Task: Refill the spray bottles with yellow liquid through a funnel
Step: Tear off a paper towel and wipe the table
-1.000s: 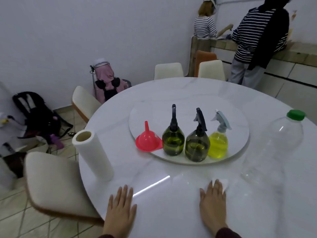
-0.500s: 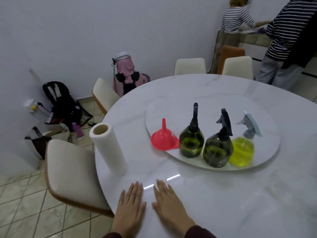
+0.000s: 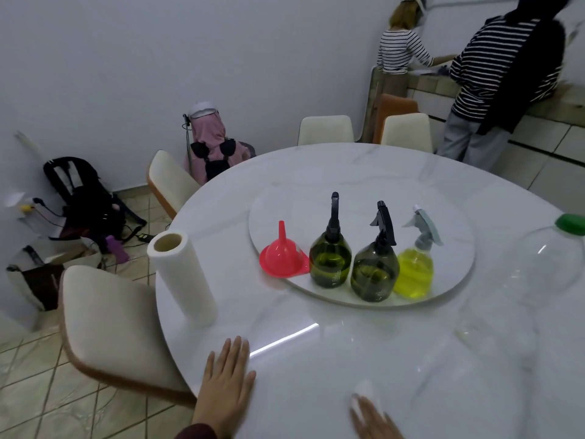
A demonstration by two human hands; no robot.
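Three spray bottles stand on the round white turntable [image 3: 443, 198], well beyond your hands: two dark green ones [image 3: 330, 264] [image 3: 375, 275] and a clear one [image 3: 414, 274] holding yellow liquid, with the red plastic funnel [image 3: 282, 259] upturned beside them. Your left hand [image 3: 226, 383] lies flat, fingers straight; your right hand [image 3: 373, 419] presses a white tissue [image 3: 364, 388].

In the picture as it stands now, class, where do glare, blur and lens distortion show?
Head view: a bright streak of glare crosses the table near the left hand; the right hand is smeared by motion blur; the clear bottle looks soft at the right edge; the wide lens bends the floor tiles.
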